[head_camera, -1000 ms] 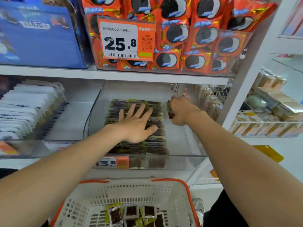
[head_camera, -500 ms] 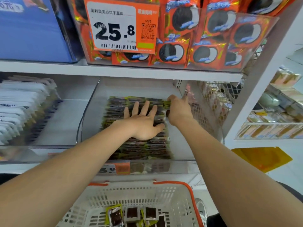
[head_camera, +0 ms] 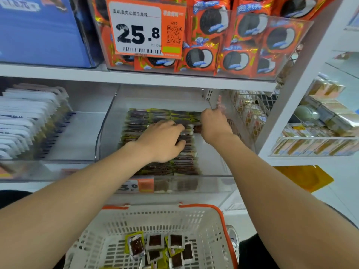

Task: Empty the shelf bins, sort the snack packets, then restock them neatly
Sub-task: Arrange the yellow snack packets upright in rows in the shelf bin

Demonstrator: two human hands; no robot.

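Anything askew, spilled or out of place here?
Only the small dark snack packets in the white plastic basket with orange rim: they lie jumbled and tilted, unlike the neat rows in the clear shelf bin.

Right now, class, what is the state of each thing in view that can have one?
Left hand, fingers curled on the packet rows.
Right hand, pinches a dark packet beside the rows.
Bin, part filled, right side bare.
Basket, holds a few loose packets.
Top bin, full of orange packs.
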